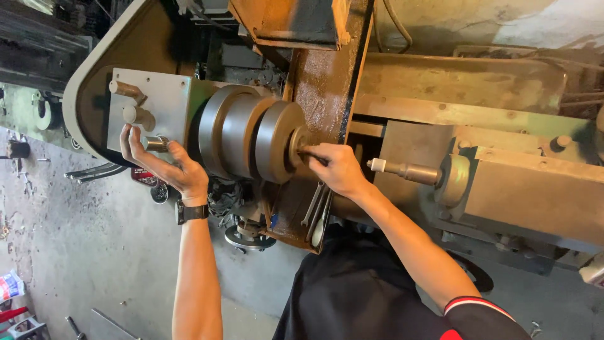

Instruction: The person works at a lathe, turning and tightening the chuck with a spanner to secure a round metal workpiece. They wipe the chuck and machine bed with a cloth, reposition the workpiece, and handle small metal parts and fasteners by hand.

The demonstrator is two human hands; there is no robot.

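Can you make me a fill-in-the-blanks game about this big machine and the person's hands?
1. The left hand grips a round metal ____ on the grey panel.
2. The right hand presses a thin tool against the ____ of the round metal chuck.
3. On the left wrist sits a dark ____.
4. The person's shirt is mostly ____.

Missing words: knob; middle; watch; black

Chuck (251, 135) smooth dull-grey metal; lathe bed (321, 94) rusty, rough; tailstock spindle (406, 171) matt steel; floor (75, 252) rough concrete
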